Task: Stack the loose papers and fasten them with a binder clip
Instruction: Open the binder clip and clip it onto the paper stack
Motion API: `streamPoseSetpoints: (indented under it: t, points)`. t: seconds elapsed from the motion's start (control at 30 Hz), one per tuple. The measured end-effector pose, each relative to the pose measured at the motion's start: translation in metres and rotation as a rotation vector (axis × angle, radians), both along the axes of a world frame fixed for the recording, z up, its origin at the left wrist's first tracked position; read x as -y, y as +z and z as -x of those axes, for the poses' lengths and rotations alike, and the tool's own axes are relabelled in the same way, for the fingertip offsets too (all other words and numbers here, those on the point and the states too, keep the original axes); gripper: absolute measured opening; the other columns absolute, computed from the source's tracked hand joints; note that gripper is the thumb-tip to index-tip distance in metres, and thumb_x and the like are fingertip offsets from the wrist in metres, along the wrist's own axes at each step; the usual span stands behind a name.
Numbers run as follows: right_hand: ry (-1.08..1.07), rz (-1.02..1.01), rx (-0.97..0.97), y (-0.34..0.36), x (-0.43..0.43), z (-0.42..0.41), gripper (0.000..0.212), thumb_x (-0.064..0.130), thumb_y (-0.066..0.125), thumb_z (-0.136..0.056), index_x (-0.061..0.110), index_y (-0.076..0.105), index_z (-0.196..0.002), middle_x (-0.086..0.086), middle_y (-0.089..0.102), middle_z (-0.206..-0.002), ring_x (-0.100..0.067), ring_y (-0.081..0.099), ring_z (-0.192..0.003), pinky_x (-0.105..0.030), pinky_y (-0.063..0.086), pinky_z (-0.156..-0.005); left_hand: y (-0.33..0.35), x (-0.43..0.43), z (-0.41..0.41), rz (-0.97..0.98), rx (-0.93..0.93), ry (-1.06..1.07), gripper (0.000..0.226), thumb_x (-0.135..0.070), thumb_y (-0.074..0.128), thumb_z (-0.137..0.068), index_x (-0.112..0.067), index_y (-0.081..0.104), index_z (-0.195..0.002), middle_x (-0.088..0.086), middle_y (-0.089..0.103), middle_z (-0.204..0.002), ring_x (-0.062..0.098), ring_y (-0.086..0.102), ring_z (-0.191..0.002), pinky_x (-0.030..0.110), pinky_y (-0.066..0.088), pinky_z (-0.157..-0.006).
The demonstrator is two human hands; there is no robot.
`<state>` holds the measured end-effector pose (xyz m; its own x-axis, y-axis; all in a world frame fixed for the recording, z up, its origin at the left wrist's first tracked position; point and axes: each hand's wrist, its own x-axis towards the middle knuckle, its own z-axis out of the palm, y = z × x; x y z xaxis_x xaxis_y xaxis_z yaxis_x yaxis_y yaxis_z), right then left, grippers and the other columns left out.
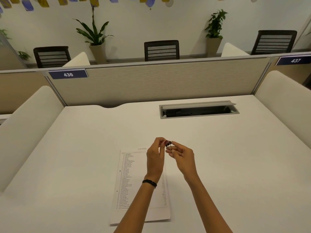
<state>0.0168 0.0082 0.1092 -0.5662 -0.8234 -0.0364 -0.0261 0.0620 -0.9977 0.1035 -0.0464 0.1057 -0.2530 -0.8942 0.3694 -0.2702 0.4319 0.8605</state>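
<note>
On the left of the scene, a blue plate reading 436 [68, 74] sits on the far divider panel [151, 81]. The papers [133, 182] lie as one stack on the white surface [67, 157], near you and slightly left of centre, printed side up, with a list of lines running down the top sheet. Your left forearm crosses over the stack, and a dark band [149, 183] circles that wrist.

Your left hand [155, 158] is raised above the far end of the papers, its grip pressed together with thumb and fingertips pinching the left side of the binder clip [168, 144]. The clip is small and dark, held in the air between both hands, clear of the sheets, with its wire handles hanging down toward you.

Your right hand [182, 157] meets it from the right, its grip also pinched on the clip, the remaining fingers loosely curled.

Farther right, an open cable tray [198, 109] is set into the surface at the far side.
</note>
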Motion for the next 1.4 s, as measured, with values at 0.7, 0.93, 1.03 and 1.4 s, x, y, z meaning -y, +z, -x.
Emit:
streamPoseSetpoints:
  t: [0.7, 0.93, 1.03, 1.4]
  points:
    - [0.030, 0.002, 0.116, 0.000, -0.007, 0.006, 0.024, -0.004, 0.055, -0.086, 0.006, 0.063, -0.107, -0.015, 0.072, -0.087, -0.018, 0.072, -0.076, -0.020, 0.057, -0.067, 0.007, 0.017, -0.002, -0.567, -0.382, -0.011, 0.011, -0.008, 0.057, -0.088, -0.010, 0.068, -0.090, 0.008, 0.070, -0.074, 0.015, 0.067, -0.067, 0.018, 0.055, -0.063]
    - [0.051, 0.023, 0.161, 0.000, -0.010, 0.008, 0.024, -0.002, 0.056, -0.086, 0.005, 0.064, -0.108, -0.013, 0.072, -0.087, -0.019, 0.072, -0.077, -0.020, 0.056, -0.067, 0.006, 0.017, -0.009, -0.838, -0.433, -0.097, 0.011, -0.008, 0.059, -0.087, -0.005, 0.069, -0.092, 0.006, 0.069, -0.074, 0.016, 0.067, -0.071, 0.020, 0.057, -0.068]
    - [0.042, 0.066, 0.199, 0.003, -0.011, 0.006, 0.024, -0.003, 0.056, -0.086, 0.008, 0.065, -0.106, -0.010, 0.073, -0.087, -0.018, 0.072, -0.077, -0.020, 0.057, -0.068, 0.004, 0.013, -0.009, -0.775, -0.344, -0.169, 0.009, -0.010, 0.060, -0.087, -0.011, 0.069, -0.088, 0.008, 0.070, -0.081, 0.017, 0.067, -0.075, 0.018, 0.055, -0.068]
    - [-0.036, 0.075, 0.025, 0.002, -0.001, 0.006, 0.021, 0.001, 0.060, -0.085, 0.012, 0.067, -0.102, -0.004, 0.072, -0.081, -0.013, 0.072, -0.074, -0.016, 0.056, -0.065, -0.004, 0.006, -0.004, -0.516, -0.135, -0.121, 0.026, -0.029, 0.049, -0.094, -0.016, 0.071, -0.087, 0.006, 0.073, -0.083, 0.017, 0.069, -0.081, 0.025, 0.056, -0.078]
